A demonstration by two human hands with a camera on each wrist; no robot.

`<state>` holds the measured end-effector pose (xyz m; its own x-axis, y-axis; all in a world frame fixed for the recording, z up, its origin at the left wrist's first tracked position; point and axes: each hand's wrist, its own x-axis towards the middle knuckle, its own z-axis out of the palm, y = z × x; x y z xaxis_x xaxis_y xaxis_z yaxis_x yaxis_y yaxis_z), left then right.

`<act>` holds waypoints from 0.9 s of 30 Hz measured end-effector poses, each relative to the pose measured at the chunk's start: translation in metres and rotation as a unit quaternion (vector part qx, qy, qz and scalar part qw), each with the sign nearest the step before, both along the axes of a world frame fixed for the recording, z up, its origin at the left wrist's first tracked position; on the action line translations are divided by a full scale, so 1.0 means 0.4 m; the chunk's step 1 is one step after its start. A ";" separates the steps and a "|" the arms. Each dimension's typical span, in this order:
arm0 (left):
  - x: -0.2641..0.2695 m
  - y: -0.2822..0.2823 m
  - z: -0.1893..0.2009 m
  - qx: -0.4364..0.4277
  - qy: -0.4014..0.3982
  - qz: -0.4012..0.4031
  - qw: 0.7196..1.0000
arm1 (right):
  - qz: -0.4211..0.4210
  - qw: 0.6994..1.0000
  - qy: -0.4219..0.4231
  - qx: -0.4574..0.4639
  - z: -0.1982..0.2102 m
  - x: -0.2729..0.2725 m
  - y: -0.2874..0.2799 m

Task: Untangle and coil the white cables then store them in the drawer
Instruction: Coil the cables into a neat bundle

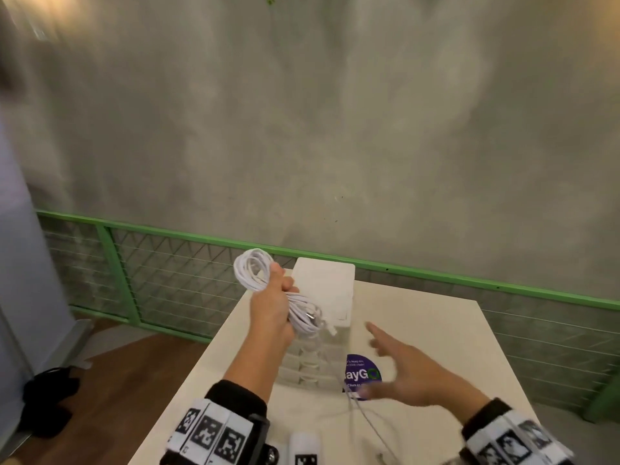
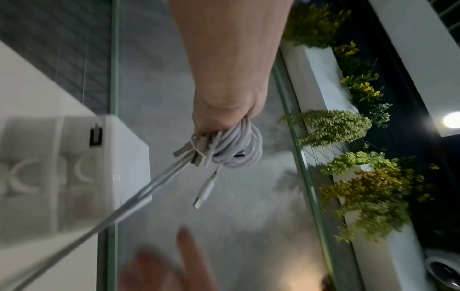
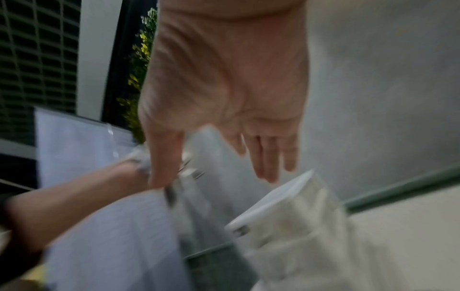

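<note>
I am holding the coil (image 1: 268,290) of white cables in my left hand (image 1: 270,305), raised just beside the top of the drawer unit (image 1: 323,297). Coiling looks mostly done, but a strand (image 1: 365,417) is trailing to the counter (image 1: 436,330), and storing is left. My right hand (image 1: 407,370) is hovering empty, fingers spread.

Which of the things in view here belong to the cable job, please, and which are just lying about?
Belongs to the job:
- coiled white cables gripped in the left hand
- white plastic drawer unit
- loose white cable
- open right hand

Lying about:
- round purple sticker
- green metal railing
</note>
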<state>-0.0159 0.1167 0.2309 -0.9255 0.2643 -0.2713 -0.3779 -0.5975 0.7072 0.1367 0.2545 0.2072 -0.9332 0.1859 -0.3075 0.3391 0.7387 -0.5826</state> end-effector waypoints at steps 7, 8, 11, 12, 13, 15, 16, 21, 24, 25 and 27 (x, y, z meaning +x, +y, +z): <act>0.029 0.036 -0.024 -0.067 0.008 0.018 0.998 | -0.142 0.965 0.090 -0.202 -0.044 -0.045 -0.178; 0.024 0.029 -0.031 -0.122 0.028 0.029 0.992 | -0.115 0.982 0.088 -0.124 -0.033 -0.031 -0.181; 0.031 0.020 -0.056 -0.279 0.135 0.022 0.950 | -0.022 0.991 0.071 0.112 0.013 0.001 -0.177; 0.039 0.020 -0.063 -0.315 0.180 0.011 0.932 | -0.011 0.984 0.072 0.165 0.033 0.004 -0.179; 0.049 0.022 -0.068 -0.342 0.219 -0.004 0.914 | -0.004 0.976 0.076 0.205 0.054 0.005 -0.176; 0.066 0.027 -0.074 -0.386 0.283 -0.050 0.877 | 0.009 0.961 0.093 0.261 0.101 0.000 -0.166; 0.070 0.030 -0.081 -0.403 0.306 -0.081 0.859 | 0.015 0.955 0.105 0.276 0.126 -0.003 -0.155; 0.096 0.033 -0.136 -0.326 0.381 -0.233 0.833 | 0.040 0.946 0.135 0.293 0.217 -0.038 -0.071; 0.126 0.042 -0.135 -0.279 0.302 -0.287 0.865 | 0.057 0.947 0.125 0.290 0.225 -0.060 -0.048; 0.131 0.048 -0.134 -0.258 0.277 -0.305 0.874 | 0.060 0.948 0.125 0.287 0.221 -0.066 -0.046; 0.138 0.054 -0.128 -0.177 0.238 -0.342 0.892 | 0.060 0.949 0.128 0.281 0.218 -0.076 -0.047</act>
<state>0.0394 0.1383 0.1796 -0.6127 0.7872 -0.0699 -0.1757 -0.0494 0.9832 0.1064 0.2356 0.2945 -0.9887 0.1415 0.0488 0.1337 0.9815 -0.1372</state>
